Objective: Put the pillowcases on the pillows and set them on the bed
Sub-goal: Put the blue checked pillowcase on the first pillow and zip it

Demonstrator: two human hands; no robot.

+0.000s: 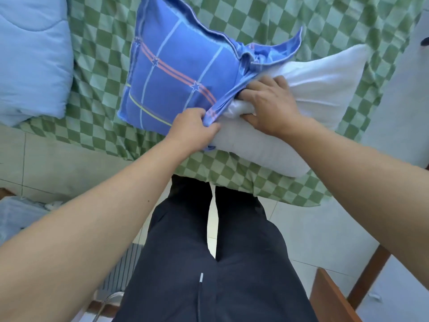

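Stuffing white pillow (pixel 308 89) into blue pillowcase (pixel 176 73) on the checked bed (pixel 255 17), about half in.
Risk: bunched opening between the hands snags, pillow folds inside. Left hand (pixel 195 126) pinches the case hem; right hand (pixel 269 105) beside it, fingers curled, gripping the pillow at the opening.

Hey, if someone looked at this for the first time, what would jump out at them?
First, the blue plaid pillowcase in the middle of the green checked bed, half pulled over a white pillow that sticks out to its right. Next, the two bare hands meeting at its opening: the left hand pinches the case's edge while the right hand grips the pillow. A pale blue quilt lies at far left.
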